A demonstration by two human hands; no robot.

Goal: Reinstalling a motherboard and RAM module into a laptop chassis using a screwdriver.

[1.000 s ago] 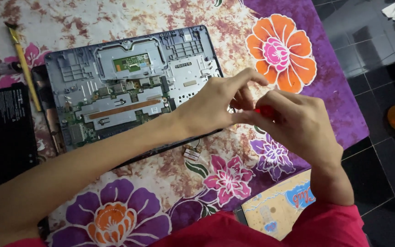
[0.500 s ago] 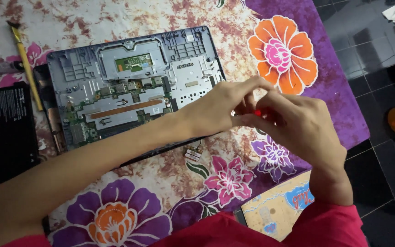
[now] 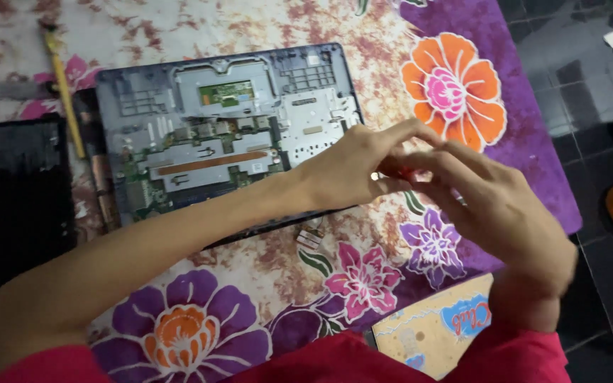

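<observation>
Both hands are meeting just off the right edge of the opened laptop base (image 3: 228, 138), and between them a small red thing (image 3: 400, 172) is showing, pinched where the fingers come together. The left hand (image 3: 352, 170) is reaching across the base's lower right corner with its fingers curled and closed toward that red piece; the right hand (image 3: 494, 206) is coming in from the other side, fingers folded over it from above. Whether both hands are actually gripping it, or one is only steadying, I cannot tell, since the fingers are hiding most of it.

Compared with a moment ago, the pale bit that was showing between the fingertips is no longer visible, and the hands are sitting slightly lower and tighter together, so the work seems to be going on at the fingertips, not on the board itself. The base is lying where it was on the flowered cloth (image 3: 455, 92), its circuit board and copper strip exposed.

To the left, a black panel (image 3: 23, 198) is lying flat beside the base, and a yellow-handled brush (image 3: 65, 99) is resting between them. Below the base's front edge a small loose part (image 3: 310, 234) is lying on the cloth, apart from both hands.
</observation>
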